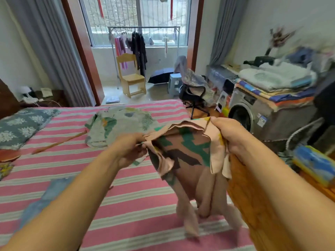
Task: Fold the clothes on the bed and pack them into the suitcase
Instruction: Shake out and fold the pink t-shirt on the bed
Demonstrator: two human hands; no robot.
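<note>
The pink patterned garment point(183, 154) hangs above the right edge of the striped bed point(126, 196). The left hand point(129, 151) and right hand point(230, 136) each pinch its top edge, probably to spread it for folding. A leaf-print garment point(119, 127) lies near the far edge.

Left hand: the left hand point(129, 149) pinches one upper edge of the peach garment point(188, 153), fingers curled on the cloth.
Right hand: the right hand point(231, 136) grips the opposite upper edge, thumb on top.
Garment: peach with green and brown blocks, stretched between both hands, its lower part hanging down to the striped bed point(112, 187).
Beyond the left hand: a leaf-print garment point(119, 125) lies flat on the bed.
Below the left forearm: a blue cloth point(49, 194).
Beyond the right hand: a washing machine point(253, 113) stacked with folded laundry point(275, 78).
</note>
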